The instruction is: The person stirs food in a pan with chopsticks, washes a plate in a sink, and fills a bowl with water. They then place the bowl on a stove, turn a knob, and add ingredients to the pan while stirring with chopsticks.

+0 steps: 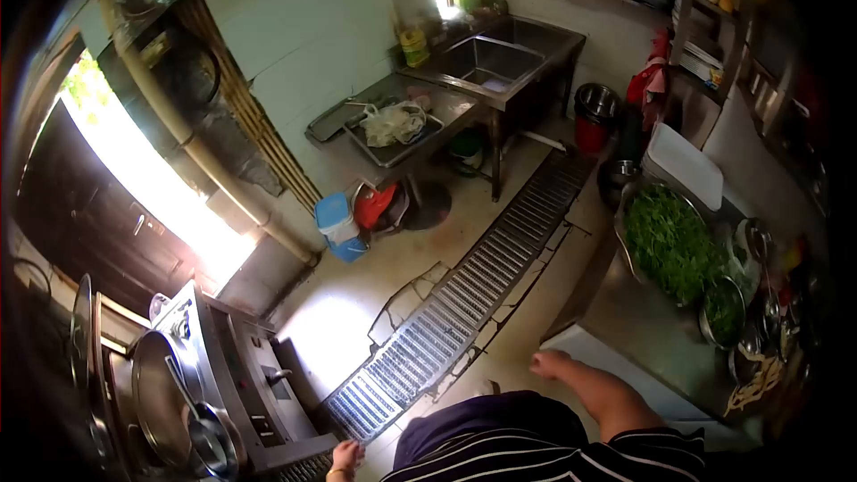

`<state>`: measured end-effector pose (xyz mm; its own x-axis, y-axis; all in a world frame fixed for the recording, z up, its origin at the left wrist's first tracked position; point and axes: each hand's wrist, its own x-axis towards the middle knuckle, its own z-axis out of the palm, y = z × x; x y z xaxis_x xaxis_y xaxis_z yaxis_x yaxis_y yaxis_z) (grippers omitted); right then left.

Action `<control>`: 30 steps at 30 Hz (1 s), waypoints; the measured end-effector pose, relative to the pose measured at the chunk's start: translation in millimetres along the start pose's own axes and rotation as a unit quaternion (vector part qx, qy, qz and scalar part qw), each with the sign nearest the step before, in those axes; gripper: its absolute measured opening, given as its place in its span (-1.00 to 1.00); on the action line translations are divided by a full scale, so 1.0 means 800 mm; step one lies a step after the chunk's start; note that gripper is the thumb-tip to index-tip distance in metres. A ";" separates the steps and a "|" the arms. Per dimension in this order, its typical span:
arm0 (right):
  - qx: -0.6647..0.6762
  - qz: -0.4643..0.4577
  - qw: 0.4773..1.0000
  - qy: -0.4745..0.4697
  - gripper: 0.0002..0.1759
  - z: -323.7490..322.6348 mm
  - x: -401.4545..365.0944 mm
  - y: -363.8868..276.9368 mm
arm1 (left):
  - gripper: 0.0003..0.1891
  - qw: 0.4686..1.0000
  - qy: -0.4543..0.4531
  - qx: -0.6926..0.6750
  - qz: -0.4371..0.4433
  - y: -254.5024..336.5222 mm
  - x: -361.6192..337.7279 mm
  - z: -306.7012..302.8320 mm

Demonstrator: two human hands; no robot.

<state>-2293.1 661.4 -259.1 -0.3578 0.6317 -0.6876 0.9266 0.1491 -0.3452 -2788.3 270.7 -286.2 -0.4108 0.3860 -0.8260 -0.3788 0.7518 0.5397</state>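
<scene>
White board [625, 373] beside right hand [551, 363], greens bowl [671, 245] beyond.

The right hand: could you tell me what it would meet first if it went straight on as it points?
Likely nothing close: the right hand points away from the counter over open floor, with the drain grate below that line. Depth is hard to judge.

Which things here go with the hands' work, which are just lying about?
In hand: right hand at white board corner; left hand beside stove.
Lying about: bowl of greens, sink, floor grate, blue tub.
</scene>
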 end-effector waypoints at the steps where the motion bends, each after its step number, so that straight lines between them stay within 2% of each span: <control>1: -0.010 -0.036 0.999 0.032 -0.51 -0.032 0.021 -0.019 | -0.71 0.997 0.078 0.012 -0.013 -0.007 0.003 0.006; 4: 0.014 -0.115 0.987 0.114 -0.58 -0.101 0.128 -0.048 | -0.71 0.993 0.095 0.046 -0.059 0.044 0.023 0.040; 5: 0.047 -0.107 0.985 0.129 -0.59 -0.123 0.157 -0.054 | -0.71 0.993 0.084 0.069 -0.056 0.067 0.039 0.052; 8: 0.126 -0.062 0.979 0.147 -0.58 -0.165 0.217 -0.056 | -0.71 0.986 0.050 0.157 -0.022 0.147 0.105 0.086; 11: 0.170 -0.001 0.973 0.153 -0.56 -0.202 0.264 -0.020 | -0.71 0.967 0.010 0.251 0.040 0.252 0.188 0.123; 13: 0.116 0.069 0.979 0.156 -0.61 -0.209 0.274 0.014 | -0.70 0.940 -0.015 0.327 0.093 0.337 0.254 0.152; 15: 0.103 0.129 0.981 0.102 -0.67 -0.207 0.279 0.056 | -0.70 0.874 -0.054 0.445 0.187 0.434 0.325 0.188; 17: 0.071 0.119 0.980 0.142 -0.65 -0.186 0.307 0.126 | -0.70 0.750 -0.096 0.561 0.337 0.538 0.389 0.249; 18: 0.094 0.147 0.978 0.112 -0.62 -0.208 0.307 0.126 | -0.70 0.752 -0.123 0.530 0.372 0.589 0.417 0.284; 19: 0.154 0.189 0.963 0.117 -0.61 -0.223 0.309 0.125 | -0.69 0.800 -0.159 0.443 0.371 0.639 0.436 0.326; 20: 0.210 0.229 0.943 0.118 -0.58 -0.257 0.300 0.109 | -0.65 0.935 -0.211 0.181 0.220 0.695 0.437 0.388; 21: 0.265 0.268 0.919 0.116 -0.56 -0.283 0.298 0.096 | -0.64 0.924 -0.257 0.153 0.238 0.765 0.396 0.449; 23: 0.273 0.252 0.924 0.096 -0.52 -0.307 0.314 0.099 | -0.59 0.904 -0.277 0.183 0.268 0.863 0.366 0.552; 24: 0.270 0.240 0.928 0.089 -0.49 -0.329 0.326 0.111 | -0.63 0.885 -0.279 0.190 0.319 0.908 0.335 0.603; 25: 0.230 0.231 0.944 0.056 -0.48 -0.359 0.339 0.121 | -0.68 0.866 -0.277 0.191 0.371 0.933 0.317 0.643; 26: 0.190 0.218 0.957 0.022 -0.46 -0.389 0.350 0.126 | -0.69 0.859 -0.304 0.143 0.386 0.938 0.355 0.676; 27: 0.151 0.201 0.968 -0.008 -0.45 -0.418 0.366 0.140 | -0.69 0.869 -0.293 0.136 0.375 0.943 0.355 0.702; 28: 0.160 0.220 0.957 0.104 -0.48 -0.417 0.389 0.166 | -0.69 0.875 -0.284 0.128 0.371 0.957 0.348 0.734; 30: 0.276 0.231 0.924 0.129 -0.52 -0.441 0.438 0.230 | -0.70 0.888 -0.253 0.141 0.358 0.971 0.363 0.769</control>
<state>-2207.2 1178.6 -338.5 0.1670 0.7023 -0.6920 0.7474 -0.5479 -0.3757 -2691.9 1295.7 -206.7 -0.0101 0.9560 -0.2933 0.0804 0.2932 0.9527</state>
